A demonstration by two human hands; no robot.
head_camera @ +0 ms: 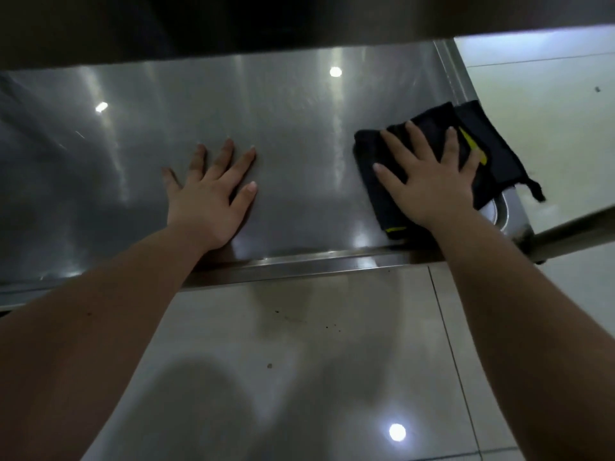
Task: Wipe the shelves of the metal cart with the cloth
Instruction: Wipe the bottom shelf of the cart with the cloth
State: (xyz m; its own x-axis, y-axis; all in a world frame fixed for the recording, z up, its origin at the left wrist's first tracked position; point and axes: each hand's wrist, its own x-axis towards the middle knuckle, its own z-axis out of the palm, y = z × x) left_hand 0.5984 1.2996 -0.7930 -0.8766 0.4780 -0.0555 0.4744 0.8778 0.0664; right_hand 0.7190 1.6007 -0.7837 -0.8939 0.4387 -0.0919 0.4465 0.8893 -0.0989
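Cloth (492, 154) under flat right hand (429, 184), fingers spread.

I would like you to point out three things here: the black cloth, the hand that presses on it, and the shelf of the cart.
cloth (492, 151), head view, bare black part beside the yellow stripe.
right hand (429, 184), head view, back of the hand.
shelf (293, 128), head view, bare metal surface between the hands.

A folded black cloth with yellow trim (492, 154) lay flat at the right end of the brushed stainless-steel cart shelf (283, 134), one corner overhanging the shelf's raised rim, beneath a darker upper shelf (199, 24).
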